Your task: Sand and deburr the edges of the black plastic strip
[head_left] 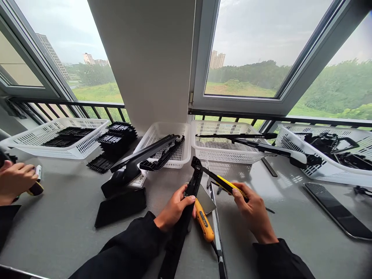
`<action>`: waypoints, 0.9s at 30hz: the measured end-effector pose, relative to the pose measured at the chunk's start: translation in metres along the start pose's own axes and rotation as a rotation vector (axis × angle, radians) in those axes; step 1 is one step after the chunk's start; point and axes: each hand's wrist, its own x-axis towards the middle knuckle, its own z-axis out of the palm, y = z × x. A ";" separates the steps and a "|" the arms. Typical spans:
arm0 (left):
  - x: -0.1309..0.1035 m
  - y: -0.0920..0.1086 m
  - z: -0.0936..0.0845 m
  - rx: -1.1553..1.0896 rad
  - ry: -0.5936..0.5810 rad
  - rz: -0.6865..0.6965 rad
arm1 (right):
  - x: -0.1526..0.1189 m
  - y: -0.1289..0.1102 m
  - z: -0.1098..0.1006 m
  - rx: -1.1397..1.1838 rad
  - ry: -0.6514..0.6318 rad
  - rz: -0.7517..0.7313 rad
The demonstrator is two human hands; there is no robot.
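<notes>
My left hand [176, 207] is wrapped round a long black plastic part [182, 232], tilted with its upper end pointing away from me. My right hand [252, 207] grips a yellow and black utility knife [226, 183]. The knife's dark front end touches or nearly touches the upper end of the black part; the exact contact is too small to tell. An orange tool with a cord [205, 221] lies just right of the part, beside a long metal strip [217, 232].
White baskets [174, 127] with black parts line the back under the windows. Stacked black pieces [117, 137] stand left of centre. Phones lie at left [120, 207] and right [338, 209]. Another person's hand [19, 180] holds a tool at the far left.
</notes>
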 end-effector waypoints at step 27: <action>0.002 -0.001 -0.003 -0.007 0.046 0.001 | -0.005 -0.010 0.008 0.109 -0.244 -0.005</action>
